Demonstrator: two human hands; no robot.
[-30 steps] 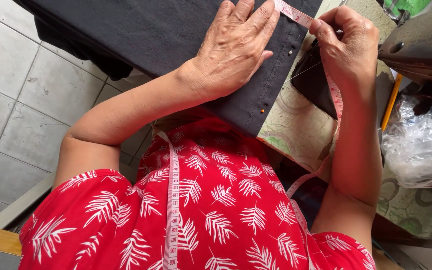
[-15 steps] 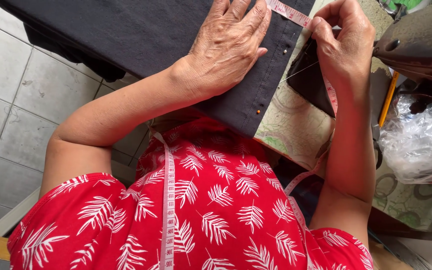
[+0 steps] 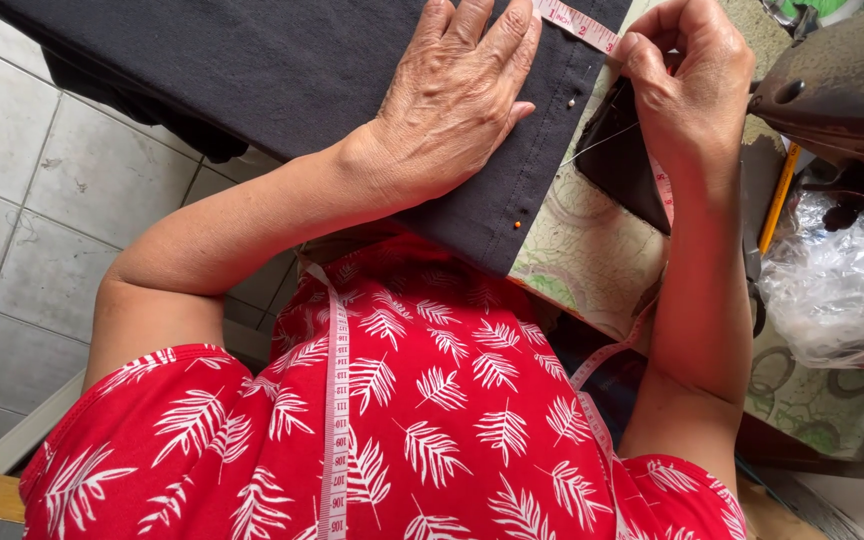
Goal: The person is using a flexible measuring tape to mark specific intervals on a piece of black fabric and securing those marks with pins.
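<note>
My left hand (image 3: 457, 95) lies flat, fingers spread, on a piece of black fabric (image 3: 252, 70) spread over the table. Two pins (image 3: 517, 225) stick in the fabric's folded edge near my wrist. My right hand (image 3: 687, 80) pinches a pink measuring tape (image 3: 577, 20) against the fabric's edge at the top. The tape runs down under my right forearm and round my neck over my red leaf-print top (image 3: 432, 420). A thin pale thread (image 3: 602, 145) crosses below my right hand.
A dark sewing machine (image 3: 842, 90) stands at the right edge. A yellow pencil (image 3: 777, 200) and a crumpled clear plastic bag (image 3: 842, 290) lie beside it on a patterned table cover (image 3: 592, 260). Grey floor tiles (image 3: 22, 200) show at the left.
Both hands have shifted slightly up along the fabric edge. The right hand has drawn closer to the left, still pinching the tape.
</note>
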